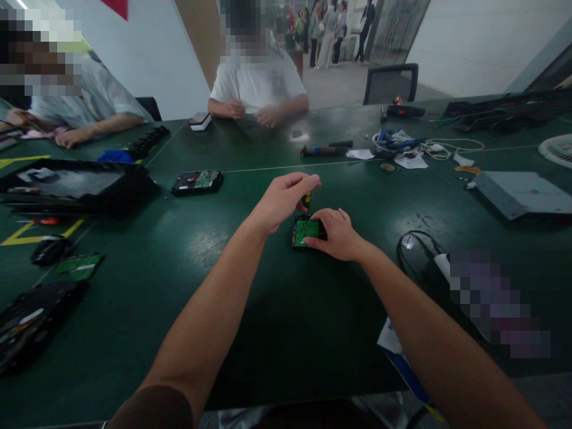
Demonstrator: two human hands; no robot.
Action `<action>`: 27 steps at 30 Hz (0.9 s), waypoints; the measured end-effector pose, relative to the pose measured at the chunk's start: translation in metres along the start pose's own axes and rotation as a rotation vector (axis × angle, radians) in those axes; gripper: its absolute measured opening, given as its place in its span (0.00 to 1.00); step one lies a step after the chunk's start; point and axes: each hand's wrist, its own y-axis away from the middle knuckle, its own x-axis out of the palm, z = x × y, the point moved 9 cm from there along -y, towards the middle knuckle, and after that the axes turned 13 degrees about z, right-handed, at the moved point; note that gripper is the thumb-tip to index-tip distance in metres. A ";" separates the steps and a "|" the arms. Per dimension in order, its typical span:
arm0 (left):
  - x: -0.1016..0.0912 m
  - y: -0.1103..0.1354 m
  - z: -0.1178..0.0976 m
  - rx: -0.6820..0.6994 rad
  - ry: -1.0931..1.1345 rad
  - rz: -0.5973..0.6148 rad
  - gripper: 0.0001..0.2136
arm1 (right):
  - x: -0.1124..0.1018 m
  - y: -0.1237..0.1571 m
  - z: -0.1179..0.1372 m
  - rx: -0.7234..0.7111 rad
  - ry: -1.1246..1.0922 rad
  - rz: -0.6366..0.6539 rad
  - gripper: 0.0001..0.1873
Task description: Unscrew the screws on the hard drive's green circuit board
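A small hard drive (306, 229) with a green circuit board facing up lies on the dark green table in front of me. My left hand (286, 196) is closed around a screwdriver (307, 199) with a black and yellow handle, held upright over the drive's far edge. Its tip is too small to make out. From the right, my right hand (337, 234) grips the drive, thumb on the near part of the board and fingers along the far side.
Another hard drive (197, 182) lies to the left, near a black tray (74, 185). Further left are a loose circuit board (80, 267) and a black casing (36, 322). A grey metal box (525, 195) and tangled cables (397, 142) are on the right. Two people sit across the table.
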 end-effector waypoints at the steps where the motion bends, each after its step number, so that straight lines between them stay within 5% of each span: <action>1: 0.000 0.000 0.001 -0.013 0.027 0.004 0.13 | 0.000 0.000 0.000 -0.002 0.000 0.001 0.29; 6: 0.006 0.001 0.006 -0.045 0.168 0.019 0.10 | 0.000 0.000 0.001 -0.002 0.012 0.014 0.31; 13: 0.001 -0.001 0.001 -0.011 0.029 -0.003 0.11 | 0.000 0.000 0.000 -0.004 0.017 0.013 0.31; 27: 0.005 0.002 -0.001 -0.016 0.155 0.016 0.08 | 0.000 0.000 0.002 0.004 0.007 0.022 0.31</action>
